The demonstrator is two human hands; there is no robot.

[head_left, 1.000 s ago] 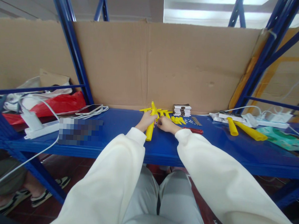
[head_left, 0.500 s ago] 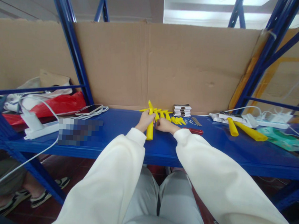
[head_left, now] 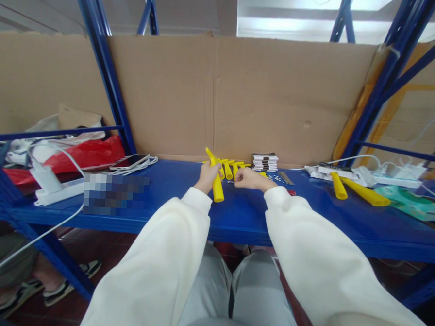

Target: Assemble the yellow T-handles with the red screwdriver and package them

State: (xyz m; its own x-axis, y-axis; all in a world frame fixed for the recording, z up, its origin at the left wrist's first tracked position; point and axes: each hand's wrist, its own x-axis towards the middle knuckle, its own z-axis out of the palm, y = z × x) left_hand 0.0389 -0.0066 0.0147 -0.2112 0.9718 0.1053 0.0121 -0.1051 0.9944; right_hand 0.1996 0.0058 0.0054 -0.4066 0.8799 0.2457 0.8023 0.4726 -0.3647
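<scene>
My left hand [head_left: 207, 176] is closed around a yellow tapered tube [head_left: 218, 190], which tilts with its narrow end up and to the left and its wide end toward me. Just to its right, my right hand [head_left: 249, 178] pinches a small, thin, pale piece whose tip points at the tube; its kind is too small to make out. Behind both hands lies a row of similar yellow tapered pieces [head_left: 228, 171], partly covered by my fingers. A red object [head_left: 292, 192] on the blue shelf shows only its end beyond my right sleeve.
Small printed stacks [head_left: 264, 161], tiny white parts [head_left: 276, 178] and a grey strip [head_left: 285, 177] lie behind my right hand. Two yellow tubes [head_left: 365, 191] and a green packet [head_left: 412, 202] are at right. A power strip [head_left: 61, 191] and red bag [head_left: 86, 157] sit left. Cardboard [head_left: 242, 101] stands behind.
The tube's narrow end has tipped left and its wide end slightly right. My right hand has shifted a little to the right, away from the tube, and its sleeve covers more of the red object.
</scene>
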